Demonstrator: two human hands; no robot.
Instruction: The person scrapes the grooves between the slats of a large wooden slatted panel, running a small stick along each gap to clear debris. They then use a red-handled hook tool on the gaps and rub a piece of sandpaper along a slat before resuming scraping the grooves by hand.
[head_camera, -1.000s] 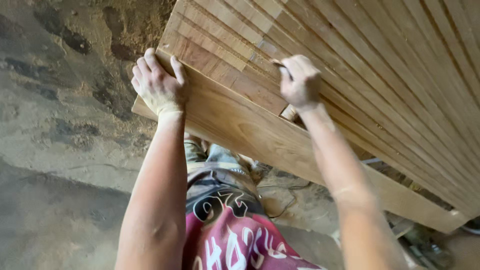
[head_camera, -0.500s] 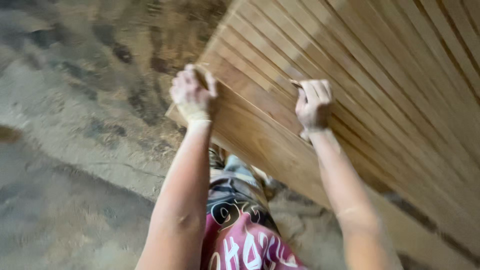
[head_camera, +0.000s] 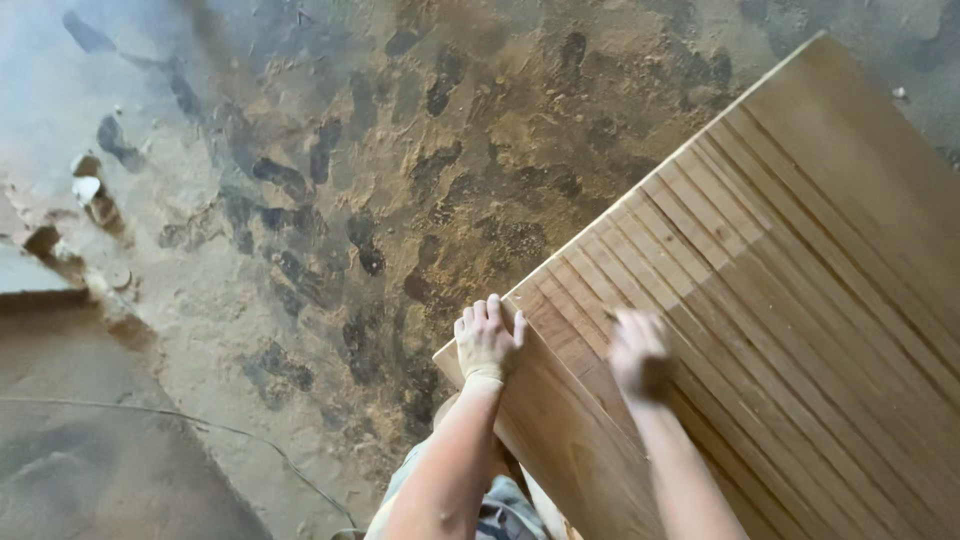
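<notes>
- Here, seen from above, a large slatted wooden panel (head_camera: 790, 330) fills the lower right of the view, made of many narrow tan boards side by side in a plain frame, its near corner pointing toward the person.
- The left hand (head_camera: 487, 340) lies over that near corner, fingers spread and curled over the edge, gripping it.
- The right hand (head_camera: 638, 352) rests on the slats just beside the left. It is blurred, so whether it is closed on a slat or only pressing flat cannot be told.
- Both bare forearms reach up from the bottom edge to the panel.
- By the look of it, the step in hand is shifting or steadying the panel by its corner. A next move would call for a firm hold with both hands, since the panel is wide and only one corner is held.
- Beneath and to the left is a concrete floor (head_camera: 300, 200), thick with pale sawdust and marked by dark footprints.
- A few small wood offcuts (head_camera: 90, 195) lie at the far left, well apart from the panel.
- A thin cord (head_camera: 200, 430) crosses the floor at lower left.
- No packages, labels or signs show anywhere in view.
</notes>
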